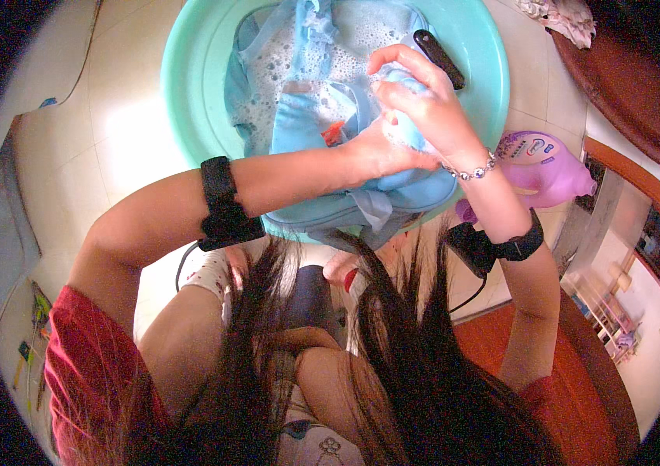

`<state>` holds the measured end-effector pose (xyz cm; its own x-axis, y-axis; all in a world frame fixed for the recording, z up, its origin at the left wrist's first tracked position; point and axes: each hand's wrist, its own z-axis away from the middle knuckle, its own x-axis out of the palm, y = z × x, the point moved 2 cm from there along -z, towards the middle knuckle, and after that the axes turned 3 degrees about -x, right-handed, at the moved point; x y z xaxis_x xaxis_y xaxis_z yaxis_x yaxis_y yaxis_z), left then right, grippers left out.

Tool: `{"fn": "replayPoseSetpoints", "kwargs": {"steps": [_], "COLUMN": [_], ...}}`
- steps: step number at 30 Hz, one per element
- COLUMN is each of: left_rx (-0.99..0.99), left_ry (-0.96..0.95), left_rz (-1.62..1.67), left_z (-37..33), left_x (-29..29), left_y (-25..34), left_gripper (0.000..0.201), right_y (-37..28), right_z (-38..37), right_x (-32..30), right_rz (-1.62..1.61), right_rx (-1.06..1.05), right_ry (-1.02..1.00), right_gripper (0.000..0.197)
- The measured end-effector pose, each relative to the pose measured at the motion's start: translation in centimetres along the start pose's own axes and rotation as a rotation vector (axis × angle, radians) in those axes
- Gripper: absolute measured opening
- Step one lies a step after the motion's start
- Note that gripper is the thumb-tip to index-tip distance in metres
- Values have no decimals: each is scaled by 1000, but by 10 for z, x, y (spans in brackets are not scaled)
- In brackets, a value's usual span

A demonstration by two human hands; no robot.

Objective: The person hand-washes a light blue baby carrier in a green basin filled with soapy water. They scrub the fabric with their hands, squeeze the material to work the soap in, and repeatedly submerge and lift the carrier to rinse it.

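A light blue fabric bag (296, 124) with straps and grey edging lies in a mint-green tub (182, 101) among white suds. My left hand (389, 149) reaches in from the left, closed on a wet, foamy bunch of the blue fabric. Just above it my right hand (431, 105) curls its fingers round the same bunch, so the two hands nearly touch. A small orange-red patch (333, 133) shows on the bag beside my left hand. Against the tub's right inner wall, behind my right hand, leans a dark, long, handle-like object (440, 59) with a hole at its top end.
A purple bottle (543, 172) lies on the pale tiled floor (124, 116) right of the tub. Dark reddish wooden furniture (625, 101) stands at the far right, with pale pink cloth (567, 19) on it. Black bands with boxes (225, 202) circle both my forearms. Long hair hangs below the tub.
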<state>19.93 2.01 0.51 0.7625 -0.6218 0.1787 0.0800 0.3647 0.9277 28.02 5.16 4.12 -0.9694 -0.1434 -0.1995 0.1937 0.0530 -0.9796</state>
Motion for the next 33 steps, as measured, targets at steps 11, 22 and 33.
{"fn": "replayPoseSetpoints", "kwargs": {"steps": [11,22,33], "left_rx": [591,-5,222], "left_ry": [-4,-447,-188], "left_rz": [-617,-130,-729], "left_z": [-12,-4,-22], "left_x": [4,-41,-97], "left_y": [-10,38,80], "left_gripper": [37,54,37], "right_y": [-9,-17,-18], "right_z": [1,-5,32], "right_x": [0,-38,-38], "right_rz": [-15,-164,-116], "right_rx": [65,196,239], "right_ry": [-113,-153,-402], "right_gripper": [12,46,40]}}
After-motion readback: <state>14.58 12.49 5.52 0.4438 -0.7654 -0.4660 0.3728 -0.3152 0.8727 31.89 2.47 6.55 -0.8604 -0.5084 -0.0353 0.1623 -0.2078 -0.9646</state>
